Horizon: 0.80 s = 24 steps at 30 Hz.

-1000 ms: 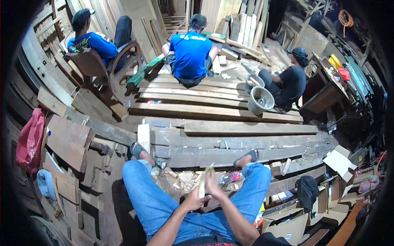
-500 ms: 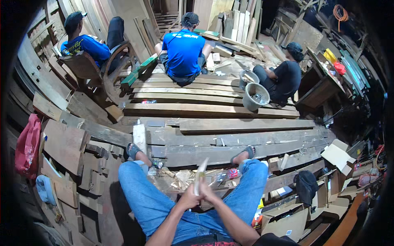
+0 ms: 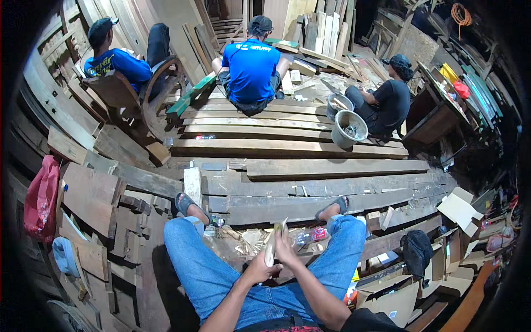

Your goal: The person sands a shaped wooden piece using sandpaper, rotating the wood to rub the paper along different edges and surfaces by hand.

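My left hand (image 3: 260, 271) is closed around the lower end of a short, pale, slim piece of wood (image 3: 270, 253), held upright between my thighs. Against its right side lies my right hand (image 3: 285, 250), its fingers stretched upward along the piece. A small yellowish-green bit (image 3: 278, 226) shows by the right fingertips; I cannot make out what it is. Pale wood scraps (image 3: 251, 238) lie on the floor beyond my hands, between my sandaled feet.
Long planks (image 3: 287, 146) lie across the floor ahead. Two grey buckets (image 3: 349, 129) stand beside a seated person (image 3: 387, 102). Another person (image 3: 251, 69) sits ahead, and one in a chair (image 3: 116, 91) at left. Open cardboard boxes (image 3: 392, 304) and a black cap (image 3: 416, 252) lie at right.
My right hand has slid up and away along the wood, with its fingers straighter. My left hand stays around the lower end. The whole view has shifted slightly.
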Each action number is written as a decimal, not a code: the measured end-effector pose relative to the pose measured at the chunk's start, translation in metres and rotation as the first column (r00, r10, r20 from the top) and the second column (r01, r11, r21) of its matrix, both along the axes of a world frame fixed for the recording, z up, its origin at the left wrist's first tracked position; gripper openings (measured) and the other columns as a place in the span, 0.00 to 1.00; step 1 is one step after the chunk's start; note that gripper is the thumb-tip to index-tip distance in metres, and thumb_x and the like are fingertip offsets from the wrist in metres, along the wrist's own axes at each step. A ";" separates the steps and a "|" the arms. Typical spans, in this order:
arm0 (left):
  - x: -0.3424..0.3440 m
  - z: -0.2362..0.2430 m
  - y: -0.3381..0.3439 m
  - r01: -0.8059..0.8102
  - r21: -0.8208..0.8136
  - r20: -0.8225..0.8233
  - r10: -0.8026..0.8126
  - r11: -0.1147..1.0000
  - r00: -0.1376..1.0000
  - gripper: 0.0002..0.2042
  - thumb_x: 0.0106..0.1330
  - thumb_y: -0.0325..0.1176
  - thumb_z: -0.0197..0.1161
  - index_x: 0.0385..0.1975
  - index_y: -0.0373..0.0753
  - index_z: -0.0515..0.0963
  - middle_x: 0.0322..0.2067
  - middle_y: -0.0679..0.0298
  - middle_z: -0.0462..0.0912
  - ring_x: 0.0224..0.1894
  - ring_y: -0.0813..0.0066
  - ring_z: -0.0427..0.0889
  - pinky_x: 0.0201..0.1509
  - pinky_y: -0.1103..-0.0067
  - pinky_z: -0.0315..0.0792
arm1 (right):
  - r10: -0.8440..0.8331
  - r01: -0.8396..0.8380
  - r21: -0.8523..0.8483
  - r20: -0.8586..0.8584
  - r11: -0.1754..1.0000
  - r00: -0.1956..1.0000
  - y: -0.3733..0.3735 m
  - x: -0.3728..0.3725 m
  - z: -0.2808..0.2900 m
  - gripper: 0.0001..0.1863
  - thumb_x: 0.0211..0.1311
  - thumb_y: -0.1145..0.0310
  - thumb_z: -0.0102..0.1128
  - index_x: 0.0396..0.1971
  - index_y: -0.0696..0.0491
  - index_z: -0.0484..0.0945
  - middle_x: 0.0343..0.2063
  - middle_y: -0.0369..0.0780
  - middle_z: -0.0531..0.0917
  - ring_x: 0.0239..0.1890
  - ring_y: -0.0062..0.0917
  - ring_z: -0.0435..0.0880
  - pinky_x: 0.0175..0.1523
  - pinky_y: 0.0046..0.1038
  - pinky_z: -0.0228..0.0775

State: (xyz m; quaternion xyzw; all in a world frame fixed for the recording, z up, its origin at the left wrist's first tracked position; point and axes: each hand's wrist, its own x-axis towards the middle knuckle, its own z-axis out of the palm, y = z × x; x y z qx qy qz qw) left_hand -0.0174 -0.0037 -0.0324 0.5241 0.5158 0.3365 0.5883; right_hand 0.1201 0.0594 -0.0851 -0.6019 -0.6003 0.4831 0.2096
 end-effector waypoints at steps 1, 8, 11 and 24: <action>0.000 -0.011 -0.001 -0.014 0.027 -0.047 0.015 1.000 0.999 0.46 0.48 0.65 0.70 0.54 0.29 0.66 0.42 0.56 0.78 0.47 0.68 0.76 0.53 0.71 0.70 | 0.073 -0.075 0.164 0.017 0.984 0.997 -0.019 0.000 -0.007 0.37 0.74 0.48 0.32 0.67 0.65 0.47 0.63 0.67 0.55 0.66 0.58 0.58 0.69 0.43 0.53; 0.003 0.001 -0.003 -0.036 0.040 -0.039 0.037 0.999 0.999 0.35 0.51 0.52 0.75 0.51 0.32 0.70 0.38 0.53 0.81 0.41 0.65 0.80 0.47 0.70 0.74 | -0.016 0.016 0.021 0.026 1.000 1.000 0.021 0.007 0.004 0.33 0.74 0.53 0.31 0.68 0.62 0.49 0.66 0.65 0.52 0.68 0.55 0.57 0.71 0.39 0.50; -0.005 -0.012 -0.002 -0.047 0.026 -0.106 0.049 0.999 0.993 0.37 0.50 0.52 0.75 0.52 0.31 0.69 0.40 0.53 0.80 0.43 0.65 0.79 0.49 0.71 0.73 | -0.039 0.028 -0.113 -0.096 0.993 0.995 -0.006 -0.004 0.005 0.34 0.72 0.55 0.34 0.69 0.60 0.47 0.66 0.64 0.53 0.69 0.54 0.55 0.72 0.38 0.49; -0.005 -0.035 0.004 -0.141 -0.037 -0.003 0.141 0.989 0.990 0.36 0.51 0.53 0.74 0.50 0.31 0.69 0.27 0.60 0.79 0.27 0.71 0.79 0.30 0.72 0.74 | 0.167 -0.131 0.152 -0.262 0.980 0.950 -0.047 -0.009 -0.011 0.34 0.73 0.50 0.39 0.68 0.60 0.50 0.66 0.58 0.58 0.69 0.50 0.55 0.72 0.41 0.46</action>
